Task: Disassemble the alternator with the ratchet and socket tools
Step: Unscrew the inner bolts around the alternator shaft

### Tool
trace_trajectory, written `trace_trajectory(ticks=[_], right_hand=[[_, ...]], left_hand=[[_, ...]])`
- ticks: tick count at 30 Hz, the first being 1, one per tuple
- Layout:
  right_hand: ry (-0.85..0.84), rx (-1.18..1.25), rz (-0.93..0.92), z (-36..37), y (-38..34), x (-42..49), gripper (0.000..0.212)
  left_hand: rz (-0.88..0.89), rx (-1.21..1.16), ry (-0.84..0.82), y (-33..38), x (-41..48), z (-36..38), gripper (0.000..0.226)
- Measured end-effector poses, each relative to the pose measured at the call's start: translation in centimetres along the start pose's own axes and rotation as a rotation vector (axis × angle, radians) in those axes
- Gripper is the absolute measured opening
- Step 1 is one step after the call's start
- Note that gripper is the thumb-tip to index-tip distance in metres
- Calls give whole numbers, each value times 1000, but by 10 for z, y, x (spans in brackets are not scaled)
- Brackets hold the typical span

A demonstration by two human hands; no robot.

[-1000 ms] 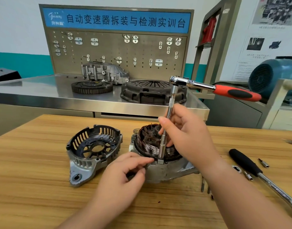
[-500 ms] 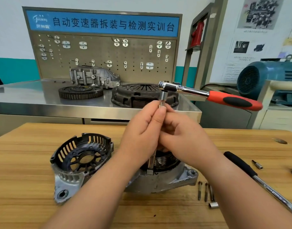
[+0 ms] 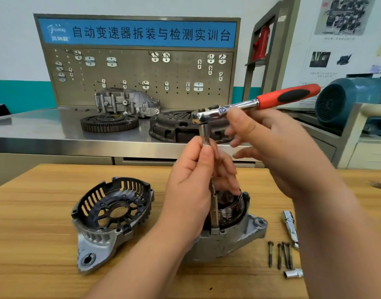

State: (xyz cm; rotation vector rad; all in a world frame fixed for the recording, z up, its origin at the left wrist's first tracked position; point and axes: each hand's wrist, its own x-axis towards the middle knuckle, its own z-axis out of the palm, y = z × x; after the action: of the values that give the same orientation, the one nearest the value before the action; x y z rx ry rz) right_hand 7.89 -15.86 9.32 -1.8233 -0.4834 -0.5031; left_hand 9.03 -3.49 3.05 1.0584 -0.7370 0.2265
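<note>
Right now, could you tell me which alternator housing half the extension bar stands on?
The right half, holding the windings; the empty slotted half lies apart, to its left.

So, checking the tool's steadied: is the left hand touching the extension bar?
Touching. The head view shows the left hand gripping the extension bar, thumb against it, just below the ratchet.

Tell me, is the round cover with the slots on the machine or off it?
Off. The slotted cover lies on the wooden table, left of the alternator body, whose wire coils show.
</note>
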Motion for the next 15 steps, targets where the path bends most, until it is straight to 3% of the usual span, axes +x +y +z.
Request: trace_trajectory(ticks=[3,5,15], right_hand=[[-26,423,6,13,8,3,34],[-54,574,-43,20,11,2,29],[122,512,-316,12,19,0,14]], left_hand=[[-50,-82,-28,-1,0,4,19],[-70,-125,-35,-5,1,7,19],[-79,-83,-143,-17,12,20,27]])
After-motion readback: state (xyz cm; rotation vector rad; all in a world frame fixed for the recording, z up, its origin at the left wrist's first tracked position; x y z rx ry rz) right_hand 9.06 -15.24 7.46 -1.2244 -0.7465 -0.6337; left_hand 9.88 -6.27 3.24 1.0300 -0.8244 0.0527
